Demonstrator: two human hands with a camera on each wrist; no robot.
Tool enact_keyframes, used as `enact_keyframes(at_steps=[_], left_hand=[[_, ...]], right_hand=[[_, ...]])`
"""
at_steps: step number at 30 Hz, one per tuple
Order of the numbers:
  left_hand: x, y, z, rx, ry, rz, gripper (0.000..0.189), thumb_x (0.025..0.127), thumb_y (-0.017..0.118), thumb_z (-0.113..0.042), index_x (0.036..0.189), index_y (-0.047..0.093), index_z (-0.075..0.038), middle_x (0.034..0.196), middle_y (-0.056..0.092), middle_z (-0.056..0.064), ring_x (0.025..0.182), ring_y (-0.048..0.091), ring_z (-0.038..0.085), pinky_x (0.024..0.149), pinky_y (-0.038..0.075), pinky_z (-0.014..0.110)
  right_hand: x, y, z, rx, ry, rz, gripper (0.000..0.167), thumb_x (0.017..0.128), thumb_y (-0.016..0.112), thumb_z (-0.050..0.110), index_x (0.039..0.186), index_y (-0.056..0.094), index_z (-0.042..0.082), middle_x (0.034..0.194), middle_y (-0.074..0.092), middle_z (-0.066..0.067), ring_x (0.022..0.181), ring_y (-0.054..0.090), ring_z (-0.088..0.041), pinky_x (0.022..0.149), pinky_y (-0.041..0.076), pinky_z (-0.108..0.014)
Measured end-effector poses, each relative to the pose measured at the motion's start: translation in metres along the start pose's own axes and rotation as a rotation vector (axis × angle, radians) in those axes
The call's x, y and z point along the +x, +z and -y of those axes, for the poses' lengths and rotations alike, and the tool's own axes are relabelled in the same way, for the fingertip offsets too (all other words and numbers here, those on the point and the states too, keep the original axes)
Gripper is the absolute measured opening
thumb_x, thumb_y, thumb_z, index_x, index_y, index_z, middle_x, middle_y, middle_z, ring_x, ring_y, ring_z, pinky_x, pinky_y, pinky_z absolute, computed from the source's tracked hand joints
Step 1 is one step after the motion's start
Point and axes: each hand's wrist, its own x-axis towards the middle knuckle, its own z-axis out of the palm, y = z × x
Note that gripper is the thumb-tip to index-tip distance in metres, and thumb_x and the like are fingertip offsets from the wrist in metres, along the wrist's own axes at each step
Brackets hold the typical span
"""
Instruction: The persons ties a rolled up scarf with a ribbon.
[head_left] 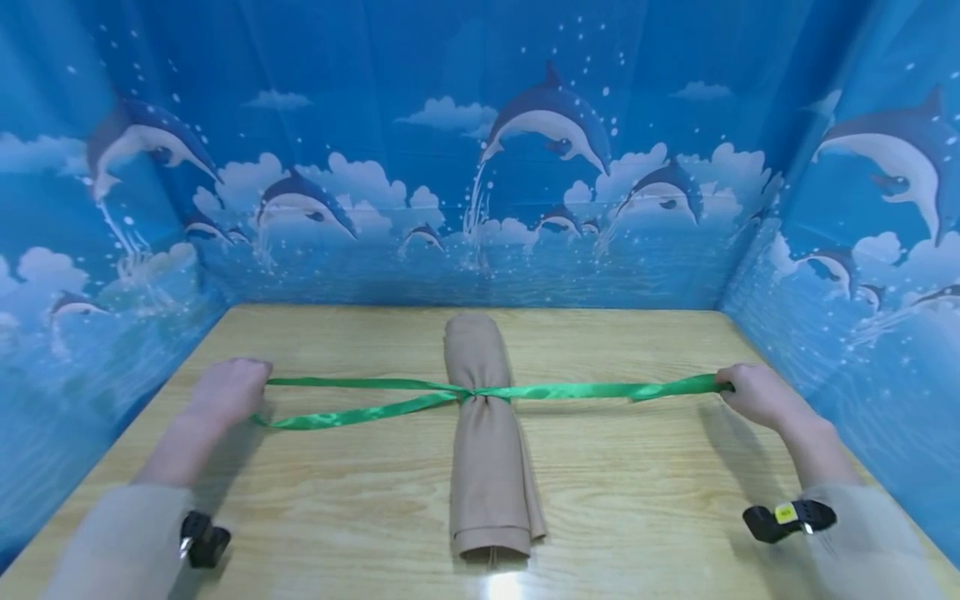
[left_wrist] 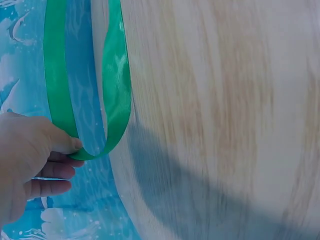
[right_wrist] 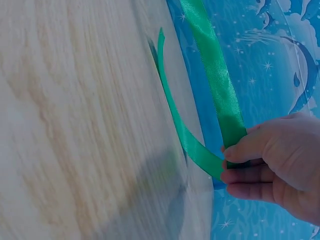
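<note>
A rolled beige cloth (head_left: pixel 487 475) lies lengthwise across the middle of the table. Round its upper half runs a green satin ribbon (head_left: pixel 570 392), cinched so the cloth puckers there. To the left, the ribbon forms a long loop, and my left hand (head_left: pixel 228 390) pinches the far end of it between thumb and finger. In the left wrist view the loop's bend (left_wrist: pixel 102 150) passes under the thumb. My right hand (head_left: pixel 757 396) grips the ribbon on the other side, drawn out level. A loose ribbon tail (right_wrist: pixel 175 115) curves away from the right hand's fingers in the right wrist view.
The wood-grain table (head_left: pixel 360 508) extends under both arms. A blue curtain (head_left: pixel 390 83) printed with dolphins and clouds stands along the back and both sides. A black strapped device (head_left: pixel 787 518) sits at the right wrist, another (head_left: pixel 204 540) at the left.
</note>
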Motion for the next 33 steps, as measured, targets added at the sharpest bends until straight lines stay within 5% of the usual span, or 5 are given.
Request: enact_keyframes(at_steps=[7, 13, 20, 26, 33], left_hand=[[0.002, -0.001, -0.002, 0.073, 0.016, 0.034, 0.014, 0.067, 0.071, -0.005, 0.07, 0.057, -0.007, 0.065, 0.056, 0.005, 0.059, 0.054, 0.024, 0.053, 0.048, 0.043], [0.012, 0.004, -0.021, 0.116, 0.035, 0.048, 0.005, 0.071, 0.062, -0.004, 0.072, 0.058, -0.008, 0.07, 0.058, 0.007, 0.067, 0.056, 0.029, 0.066, 0.047, 0.049], [0.031, 0.006, -0.066, 0.042, 0.129, -0.05, 0.025, 0.08, 0.068, -0.017, 0.098, 0.065, 0.001, 0.094, 0.064, 0.016, 0.093, 0.057, 0.037, 0.086, 0.041, 0.055], [0.053, 0.014, -0.112, 0.011, 0.273, -0.173, 0.03, 0.08, 0.071, -0.019, 0.103, 0.064, -0.001, 0.095, 0.067, 0.013, 0.091, 0.059, 0.032, 0.082, 0.045, 0.048], [0.073, 0.022, -0.152, -0.005, 0.309, -0.134, 0.035, 0.084, 0.068, -0.021, 0.113, 0.061, -0.002, 0.102, 0.066, 0.011, 0.093, 0.06, 0.028, 0.084, 0.047, 0.041]], right_hand=[[0.002, 0.011, 0.007, 0.019, 0.01, 0.079, 0.015, 0.081, 0.059, -0.001, 0.093, 0.066, -0.007, 0.086, 0.064, -0.02, 0.083, 0.06, -0.04, 0.072, 0.048, -0.051], [0.005, 0.012, 0.016, 0.068, 0.005, 0.145, 0.028, 0.089, 0.053, 0.009, 0.109, 0.061, -0.009, 0.101, 0.062, -0.025, 0.095, 0.057, -0.044, 0.078, 0.047, -0.053], [0.015, 0.004, 0.05, -0.002, 0.002, 0.079, 0.049, 0.091, 0.055, 0.035, 0.113, 0.061, -0.007, 0.11, 0.057, -0.029, 0.098, 0.055, -0.044, 0.079, 0.045, -0.055], [0.036, 0.006, 0.098, -0.004, -0.107, -0.016, 0.035, 0.09, 0.06, 0.025, 0.112, 0.062, -0.002, 0.107, 0.061, -0.019, 0.094, 0.06, -0.034, 0.076, 0.049, -0.048], [0.06, 0.015, 0.153, 0.014, -0.261, 0.0, 0.032, 0.087, 0.065, 0.019, 0.114, 0.063, 0.002, 0.107, 0.062, -0.012, 0.094, 0.061, -0.027, 0.075, 0.051, -0.041]])
